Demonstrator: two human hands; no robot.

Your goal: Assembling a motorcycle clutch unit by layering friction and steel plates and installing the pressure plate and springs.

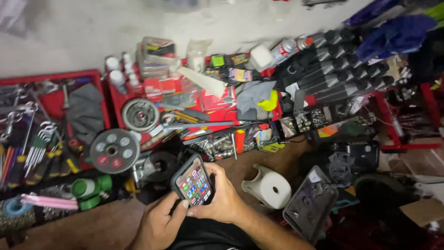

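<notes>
Both hands meet low in the middle of the frame around one smartphone point(193, 181) in a dark case. The right hand point(221, 196) wraps its fingers round the phone's right edge and back, gripping it; the left hand point(159, 222) cups it from below left, thumb laid near the bottom of the lit screen, which shows a grid of app icons. The phone is lifted off the brown floor point(106, 227), tilted towards the camera. As far as the picture shows, the work in hand is only the handling of the phone; none of the tools around is held or touched.

Just right of the hands stands one white plastic stool point(268, 187). Further right lies one dark tray of small parts point(309, 203). To the upper left of the phone lies one grey disc with round holes point(114, 150), and above it one metal pulley wheel point(140, 115). Two red trays point(95, 76) spread across the left and centre, crowded with wrenches and screwdrivers too many to count. Three white bottles point(116, 76) stand at the top of the middle tray. Two green rolls point(90, 187) sit at the lower left.
</notes>
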